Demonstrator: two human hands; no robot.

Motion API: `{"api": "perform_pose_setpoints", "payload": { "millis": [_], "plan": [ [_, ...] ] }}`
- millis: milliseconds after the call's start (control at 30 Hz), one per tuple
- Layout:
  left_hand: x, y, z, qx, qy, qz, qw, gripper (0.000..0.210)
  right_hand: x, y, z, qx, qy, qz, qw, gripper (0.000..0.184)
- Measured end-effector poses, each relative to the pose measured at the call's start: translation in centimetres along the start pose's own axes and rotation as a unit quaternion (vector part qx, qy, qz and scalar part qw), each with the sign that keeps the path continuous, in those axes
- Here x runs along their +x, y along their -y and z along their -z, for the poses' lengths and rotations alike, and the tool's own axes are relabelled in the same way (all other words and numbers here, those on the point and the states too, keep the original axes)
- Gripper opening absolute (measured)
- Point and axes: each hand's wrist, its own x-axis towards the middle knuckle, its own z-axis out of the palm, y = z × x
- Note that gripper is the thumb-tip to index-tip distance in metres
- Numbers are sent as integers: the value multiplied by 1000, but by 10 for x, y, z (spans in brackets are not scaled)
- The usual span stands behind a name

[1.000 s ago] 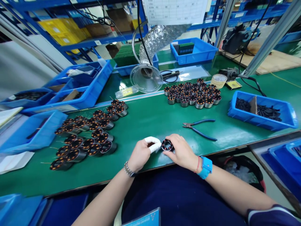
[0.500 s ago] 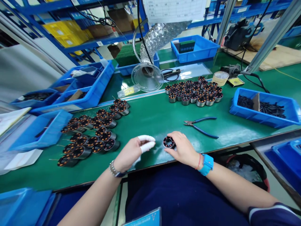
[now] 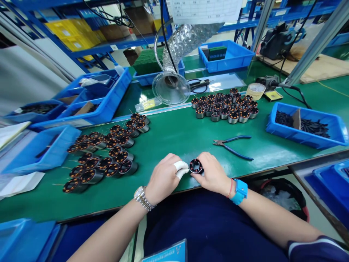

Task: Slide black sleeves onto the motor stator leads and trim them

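My right hand (image 3: 211, 169) grips a round motor stator (image 3: 196, 166) from its right side, thumb below and fingers above. The stator has a metal ring outside and copper windings inside, its open end facing up. Close at its left edge, my left hand (image 3: 170, 173) is closed in a pinch, with white covers on the thumb and a finger. Whatever lies between those fingertips is too small to make out. Cutting pliers (image 3: 233, 146) with blue handles lie on the green table (image 3: 169, 134), beyond my right hand, jaws pointing left.
Several stators (image 3: 105, 153) stand grouped on the left, with thin wires sticking out. Another group (image 3: 225, 107) stands at the back right. A blue bin (image 3: 308, 136) of black pieces sits at right. A clear fume hood (image 3: 171, 89) hangs over the middle; blue trays (image 3: 106, 109) line the left.
My left hand has moved right to the stator's edge, and its covered fingertips have closed together. My right hand keeps the stator in about the same place.
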Motion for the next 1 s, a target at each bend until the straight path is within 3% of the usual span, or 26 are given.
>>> {"api": "perform_pose_setpoints", "payload": {
  "millis": [133, 233, 300, 433, 567, 667, 733, 800, 867, 933, 1000],
  "plan": [
    [1, 8, 23, -4, -33, 10, 999, 13, 0, 3, -2, -25, -11, -14, 1000, 23],
    [-2, 16, 40, -44, -117, 119, 985, 12, -1, 3, -3, -21, -15, -16, 1000, 22],
    [-3, 18, 43, -106, -121, 193, 968, 15, -1, 2, -3, -18, -19, -17, 1000, 22],
    [-2, 13, 27, -231, 30, 245, 941, 27, 0, 2, -5, -17, -23, -21, 999, 23],
    [4, 7, 13, -235, 81, 226, 942, 22, -1, 2, -5, -22, -22, -17, 999, 25],
    [6, 10, 17, -250, 47, 236, 938, 22, -2, 1, -5, -24, -24, -15, 999, 25],
    [5, 12, 17, -287, -42, 266, 919, 23, -3, 0, -6, -20, -34, -15, 999, 25],
    [2, 11, 10, -356, -118, 297, 878, 27, -3, -1, -9, -15, -46, -18, 999, 25],
    [-2, 4, -6, -437, -113, 304, 839, 44, -4, -1, -12, -16, -56, -23, 998, 25],
    [-4, -7, -26, -492, -59, 286, 820, 58, -6, 1, -12, -27, -61, -33, 997, 23],
    [-3, -16, -42, -522, -57, 277, 805, 54, -8, 1, -7, -30, -45, -31, 998, 22]
  ]
}}
